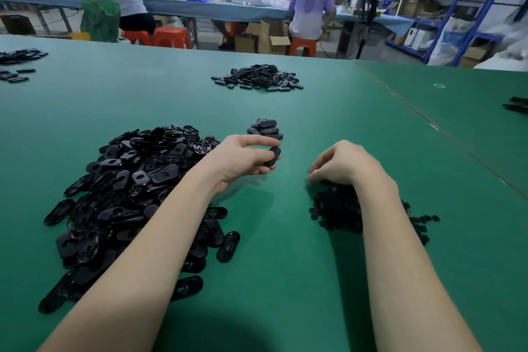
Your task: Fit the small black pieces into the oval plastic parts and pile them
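Note:
A big heap of black oval plastic parts point(125, 194) lies on the green table point(285, 266) at my left. My left hand point(240, 160) holds one oval part point(273, 156) between thumb and fingers, just in front of a small pile of several oval parts point(265, 128). A heap of small black pieces point(337, 211) lies at my right. My right hand point(343, 164) rests on its far edge with fingers curled down into the pieces; what the fingertips hold is hidden.
Another pile of oval parts point(258, 77) sits farther back in the middle, more at the far left point(17, 61) and the right edge point(517, 106). A seam point(428, 120) divides the table on the right. People sit at a bench point(200, 6) beyond.

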Demonstrator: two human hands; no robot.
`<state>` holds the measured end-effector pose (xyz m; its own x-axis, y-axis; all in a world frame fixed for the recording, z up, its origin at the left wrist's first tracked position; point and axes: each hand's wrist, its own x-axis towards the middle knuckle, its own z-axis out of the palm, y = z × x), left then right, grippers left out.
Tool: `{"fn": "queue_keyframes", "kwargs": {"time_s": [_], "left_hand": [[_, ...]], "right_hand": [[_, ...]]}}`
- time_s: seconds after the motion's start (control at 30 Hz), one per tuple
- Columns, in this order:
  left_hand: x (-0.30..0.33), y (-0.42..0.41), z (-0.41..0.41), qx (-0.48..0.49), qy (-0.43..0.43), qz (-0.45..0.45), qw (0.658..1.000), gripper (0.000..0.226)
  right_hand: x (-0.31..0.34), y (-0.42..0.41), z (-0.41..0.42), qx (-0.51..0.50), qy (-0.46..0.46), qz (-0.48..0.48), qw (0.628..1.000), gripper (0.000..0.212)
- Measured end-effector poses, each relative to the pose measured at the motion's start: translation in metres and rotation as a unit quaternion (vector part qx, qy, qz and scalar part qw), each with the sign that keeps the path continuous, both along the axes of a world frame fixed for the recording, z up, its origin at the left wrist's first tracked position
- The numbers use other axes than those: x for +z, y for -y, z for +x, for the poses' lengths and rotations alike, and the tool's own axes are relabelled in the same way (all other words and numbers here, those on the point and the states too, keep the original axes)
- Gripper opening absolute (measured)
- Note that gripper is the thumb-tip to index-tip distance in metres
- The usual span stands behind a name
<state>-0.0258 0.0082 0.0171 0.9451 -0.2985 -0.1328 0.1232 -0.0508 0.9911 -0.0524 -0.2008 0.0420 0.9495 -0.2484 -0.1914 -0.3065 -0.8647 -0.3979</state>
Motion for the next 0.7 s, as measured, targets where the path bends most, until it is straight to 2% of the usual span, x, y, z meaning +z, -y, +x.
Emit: {"fn": "queue_keyframes", "kwargs": {"time_s": [0.13, 0.27, 0.53, 0.7], "left_hand": [[0.001, 0.001, -0.001, -0.005, -0.027, -0.053, 0.998, 0.031], [0.001, 0.001, -0.002, 0.006, -0.01, -0.043, 0.999, 0.036], [0.001, 0.001, -0.002, 0.022, 0.045, -0.014, 0.999, 0.035], [0.003, 0.001, -0.004, 0.034, 0.067, -0.013, 0.997, 0.033]], "right_hand": [[-0.005, -0.003, 0.002, -0.029, 0.01, -0.019, 0.999, 0.019], [-0.006, -0.007, 0.006, -0.056, 0.014, -0.047, 0.997, 0.039], [-0.007, -0.006, 0.008, -0.064, 0.005, -0.041, 0.997, 0.043], [-0.008, -0.011, 0.009, -0.064, 0.018, -0.057, 0.996, 0.035]]}}
